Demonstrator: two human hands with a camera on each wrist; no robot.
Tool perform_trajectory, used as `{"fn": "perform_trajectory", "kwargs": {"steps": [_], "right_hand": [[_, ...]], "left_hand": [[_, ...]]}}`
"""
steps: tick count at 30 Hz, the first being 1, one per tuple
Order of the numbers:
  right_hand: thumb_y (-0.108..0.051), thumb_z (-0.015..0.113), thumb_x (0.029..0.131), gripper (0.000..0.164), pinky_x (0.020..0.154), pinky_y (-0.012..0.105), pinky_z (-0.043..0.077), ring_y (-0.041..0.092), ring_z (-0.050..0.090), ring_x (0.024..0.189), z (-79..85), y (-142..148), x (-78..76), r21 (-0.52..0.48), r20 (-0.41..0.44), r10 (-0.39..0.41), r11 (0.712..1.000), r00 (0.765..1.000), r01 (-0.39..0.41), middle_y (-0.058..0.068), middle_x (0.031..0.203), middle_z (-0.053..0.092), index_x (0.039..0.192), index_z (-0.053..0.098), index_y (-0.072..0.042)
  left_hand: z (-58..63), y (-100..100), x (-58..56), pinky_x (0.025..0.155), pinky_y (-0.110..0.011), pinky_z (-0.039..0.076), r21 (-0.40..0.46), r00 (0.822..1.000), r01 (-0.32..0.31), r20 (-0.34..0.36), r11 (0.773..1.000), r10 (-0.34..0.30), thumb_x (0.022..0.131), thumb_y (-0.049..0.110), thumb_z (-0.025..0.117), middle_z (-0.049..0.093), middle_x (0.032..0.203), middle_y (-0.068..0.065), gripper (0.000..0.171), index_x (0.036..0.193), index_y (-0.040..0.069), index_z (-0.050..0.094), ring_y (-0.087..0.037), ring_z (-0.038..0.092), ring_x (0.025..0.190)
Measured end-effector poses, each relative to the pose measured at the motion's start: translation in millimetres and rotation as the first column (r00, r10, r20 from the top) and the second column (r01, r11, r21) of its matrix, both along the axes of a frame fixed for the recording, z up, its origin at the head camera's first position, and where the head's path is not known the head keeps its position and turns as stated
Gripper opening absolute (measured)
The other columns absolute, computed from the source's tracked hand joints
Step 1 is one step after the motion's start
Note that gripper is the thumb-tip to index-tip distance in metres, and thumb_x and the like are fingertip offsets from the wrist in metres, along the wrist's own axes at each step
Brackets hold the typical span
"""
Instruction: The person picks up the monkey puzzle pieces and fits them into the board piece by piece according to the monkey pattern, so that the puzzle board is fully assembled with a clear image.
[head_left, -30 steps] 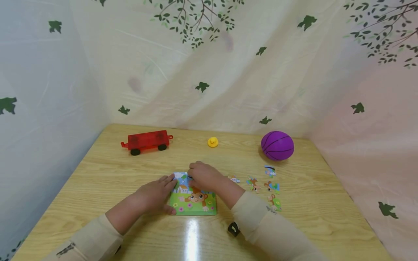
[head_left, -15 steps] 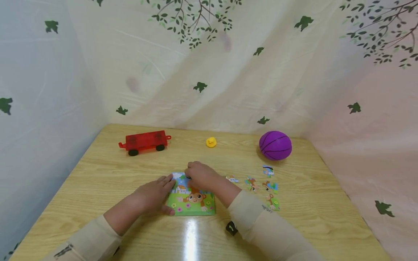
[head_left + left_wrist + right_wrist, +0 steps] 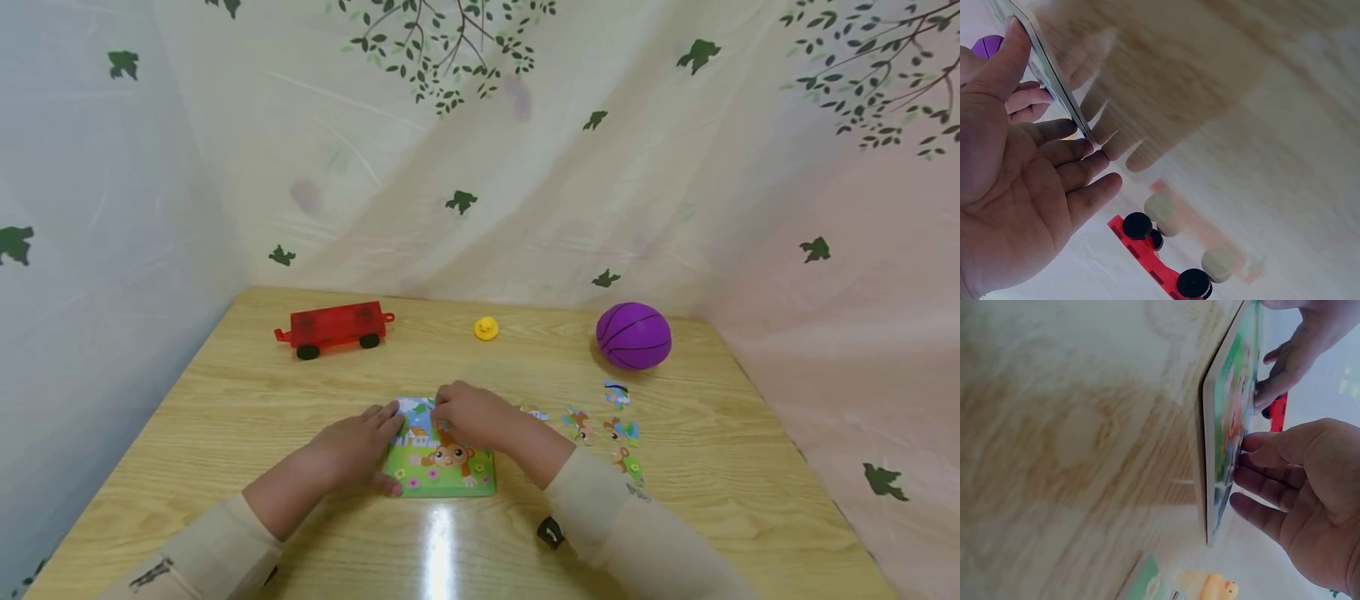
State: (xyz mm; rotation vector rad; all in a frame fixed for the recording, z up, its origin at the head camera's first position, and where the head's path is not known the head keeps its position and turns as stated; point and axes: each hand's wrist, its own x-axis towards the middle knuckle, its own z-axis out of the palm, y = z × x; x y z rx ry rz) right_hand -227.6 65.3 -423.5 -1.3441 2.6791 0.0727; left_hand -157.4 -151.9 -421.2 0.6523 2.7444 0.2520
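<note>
A square picture puzzle board (image 3: pixel 450 490) with a monkey, a house and flowers lies on the table in the head view. My left hand (image 3: pixel 351 450) rests along its left side, thumb at the near corner and fingers stretched toward the far one. In the left wrist view, these fingertips touch the edge of the board (image 3: pixel 1054 72). My right hand (image 3: pixel 476 417) is over the board's upper right part, fingers bent. The right wrist view shows its thumb and fingertips (image 3: pixel 1259 475) close together at the picture surface, on a puzzle piece mostly hidden by the hand.
Several loose puzzle pieces (image 3: pixel 579 423) lie to the right of the board, partly behind the right forearm. Farther back stand a red toy wagon (image 3: pixel 337 325), a yellow rubber duck (image 3: pixel 486 328) and a purple ball (image 3: pixel 633 336). A printed cloth (image 3: pixel 525 233) hangs behind the table.
My right hand has shifted slightly nearer and to the right over the board, its forearm with it. The left hand keeps its place on the board.
</note>
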Motion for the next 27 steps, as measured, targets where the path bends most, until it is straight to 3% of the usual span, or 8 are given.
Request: {"fn": "perform_trajectory", "kwargs": {"steps": [7, 15, 23, 27], "right_hand": [[-0.013, 0.057, 0.098, 0.027, 0.101, 0.029, 0.047, 0.016, 0.052, 0.122, 0.6, 8, 4.1, 0.008, 0.032, -0.009, 1.0, 0.999, 0.008, -0.002, 0.131, 0.056, 0.122, 0.068, -0.021], [-0.017, 0.058, 0.1, 0.036, 0.105, 0.033, 0.044, 0.019, 0.049, 0.128, -1.1, 19, 1.4, -0.033, 0.079, 0.067, 0.997, 0.995, -0.064, 0.001, 0.14, 0.052, 0.135, 0.06, -0.022], [-0.018, 0.053, 0.102, 0.037, 0.113, 0.036, 0.037, 0.02, 0.042, 0.139, -2.4, 26, 5.4, -0.069, 0.159, 0.009, 0.998, 0.987, 0.002, 0.001, 0.149, 0.047, 0.139, 0.056, -0.015], [-0.018, 0.052, 0.103, 0.038, 0.112, 0.037, 0.039, 0.021, 0.043, 0.138, 0.5, 33, 6.8, -0.133, 0.184, -0.003, 0.991, 0.983, 0.028, 0.002, 0.148, 0.049, 0.14, 0.055, -0.014]], "left_hand": [[-1.3, 3, -3.1, 0.11, -0.056, 0.035, -0.028, 0.999, 0.031, -0.033, 0.999, -0.032, 0.076, 0.059, 0.075, 0.026, 0.159, -0.021, 0.1, 0.154, 0.012, 0.033, -0.044, 0.03, 0.144], [1.4, 5, -8.0, 0.106, -0.059, 0.039, -0.053, 0.999, 0.032, -0.021, 0.998, -0.033, 0.07, 0.06, 0.078, 0.025, 0.158, -0.024, 0.099, 0.152, 0.022, 0.038, -0.046, 0.031, 0.142], [4.5, 10, -10.1, 0.102, -0.058, 0.043, -0.076, 1.0, 0.021, -0.009, 0.997, -0.022, 0.065, 0.061, 0.08, 0.027, 0.157, -0.021, 0.102, 0.151, 0.024, 0.039, -0.043, 0.032, 0.142], [5.4, 13, -10.8, 0.101, -0.058, 0.044, -0.081, 1.0, 0.011, -0.006, 0.997, -0.012, 0.063, 0.06, 0.082, 0.031, 0.156, -0.02, 0.103, 0.151, 0.024, 0.041, -0.042, 0.033, 0.142]]}}
